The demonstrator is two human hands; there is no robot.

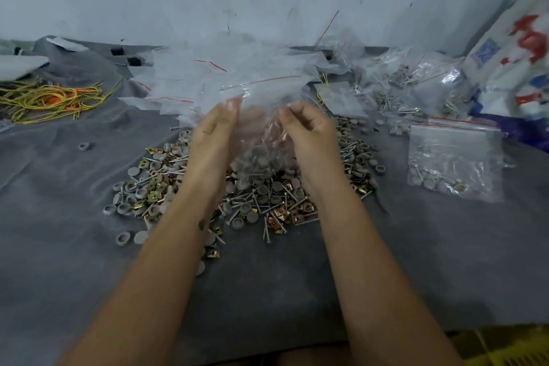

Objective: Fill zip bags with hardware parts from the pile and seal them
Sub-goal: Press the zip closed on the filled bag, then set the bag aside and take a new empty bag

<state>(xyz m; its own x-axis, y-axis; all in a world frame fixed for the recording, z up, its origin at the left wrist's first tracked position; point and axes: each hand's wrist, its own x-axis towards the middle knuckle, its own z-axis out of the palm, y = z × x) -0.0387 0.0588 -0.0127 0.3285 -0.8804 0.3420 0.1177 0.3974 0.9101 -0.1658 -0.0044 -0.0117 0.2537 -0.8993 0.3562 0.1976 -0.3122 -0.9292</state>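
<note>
A clear zip bag [261, 116] with a red seal strip hangs upright above the pile of hardware parts [261, 199]. Grey caps and screws fill its bottom. My left hand [212, 131] pinches the bag's left side near the top, and my right hand [309, 128] pinches its right side with curled fingers. The pile of grey caps, screws and gold clips lies on grey cloth under both hands.
A heap of empty zip bags [190, 80] lies behind the pile. Filled bags [451, 154] sit at the right, with several more [416, 80] at the back right. Yellow and orange cords [50, 98] lie far left. A wall stands close behind.
</note>
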